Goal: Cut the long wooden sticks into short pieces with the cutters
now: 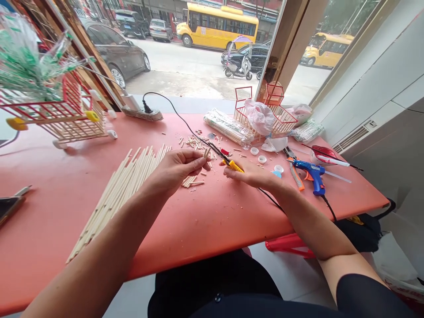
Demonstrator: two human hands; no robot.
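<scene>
My left hand [183, 168] pinches a few short wooden stick pieces [206, 153] between thumb and fingers. In my right hand [247, 173] are yellow-handled pliers [228, 161], with dark jaws pointing up and left close beside those pieces. Whether the jaws touch the wood I cannot tell. Cut stick pieces [198, 183] lie on the table under and behind my hands. Long pale wooden sticks [115, 196] are spread in a row left of my left hand, partly behind my forearm.
A stick-built cart [76, 117] stands at the left on the pink table [185, 234]. A power strip [142, 114], a wrapped stick bundle [228, 126] and another small cart [281, 118] line the back. A blue glue gun [313, 174] lies right; a black cable crosses the table.
</scene>
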